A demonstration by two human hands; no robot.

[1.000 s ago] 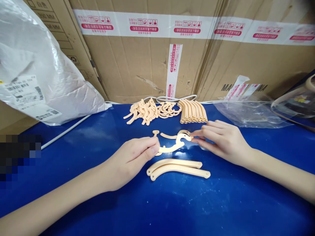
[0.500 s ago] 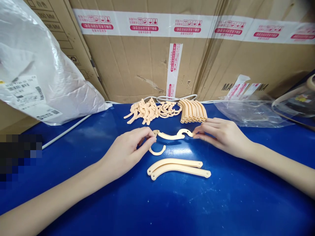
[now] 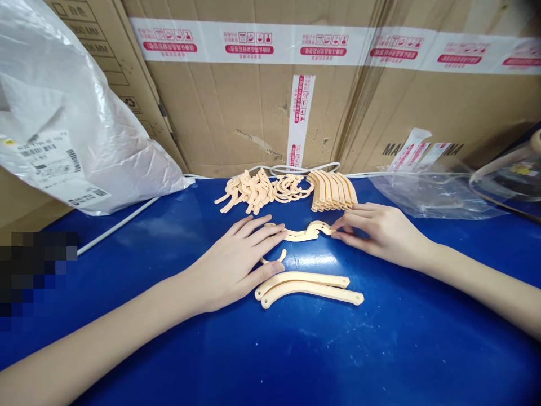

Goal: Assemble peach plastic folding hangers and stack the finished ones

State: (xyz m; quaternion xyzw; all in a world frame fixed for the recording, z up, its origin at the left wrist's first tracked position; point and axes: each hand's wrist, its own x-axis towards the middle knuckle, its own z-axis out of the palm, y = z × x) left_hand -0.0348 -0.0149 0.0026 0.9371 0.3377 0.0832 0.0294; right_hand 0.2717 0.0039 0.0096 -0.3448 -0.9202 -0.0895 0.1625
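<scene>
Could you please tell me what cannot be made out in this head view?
All in the head view:
Most of the small curved piece lies under the left hand.
The right hand covers the end of the hooked piece; pinching or only touching, unclear.
The right edge cuts off the clear dome.
Print on the bag label is too small.
The patch at the left edge is pixelated.

Near worktop is open; curved strips and a hooked part lie mid-way; part piles, boxes and a bag close the back.
</scene>
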